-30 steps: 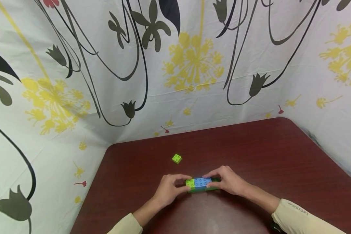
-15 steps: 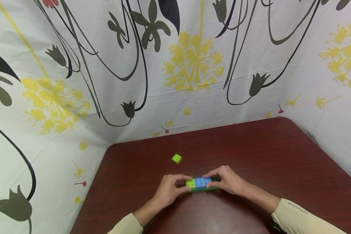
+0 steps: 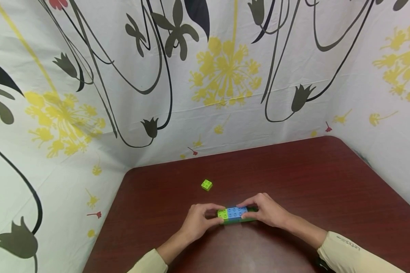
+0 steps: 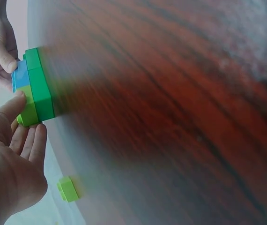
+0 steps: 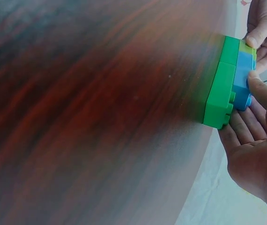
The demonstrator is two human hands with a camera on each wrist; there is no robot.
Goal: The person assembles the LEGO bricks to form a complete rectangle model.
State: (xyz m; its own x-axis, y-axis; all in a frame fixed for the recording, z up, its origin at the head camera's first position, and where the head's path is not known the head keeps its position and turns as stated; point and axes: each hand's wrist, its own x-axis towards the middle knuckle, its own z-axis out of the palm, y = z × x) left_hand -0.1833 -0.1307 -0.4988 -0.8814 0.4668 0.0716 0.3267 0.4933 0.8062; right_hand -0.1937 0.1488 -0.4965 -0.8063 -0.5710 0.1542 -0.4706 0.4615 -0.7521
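Note:
A lime green toy brick [image 3: 222,214] and a blue toy brick [image 3: 234,212] sit side by side on top of a row of darker green bricks [image 5: 219,93]. My left hand [image 3: 197,221] pinches the lime brick at the row's left end, thumb on the near side and fingers on the far side. With thumb and fingers, my right hand [image 3: 268,211] grips the blue brick near its right end. Studs of the green layer show bare at the right end in the right wrist view. The stack rests on the table, its underside hidden.
A loose lime green brick [image 3: 206,185] lies on the dark red table [image 3: 276,170], beyond the left hand. A white patterned cloth [image 3: 177,91] hangs behind the table's far edge and along both sides.

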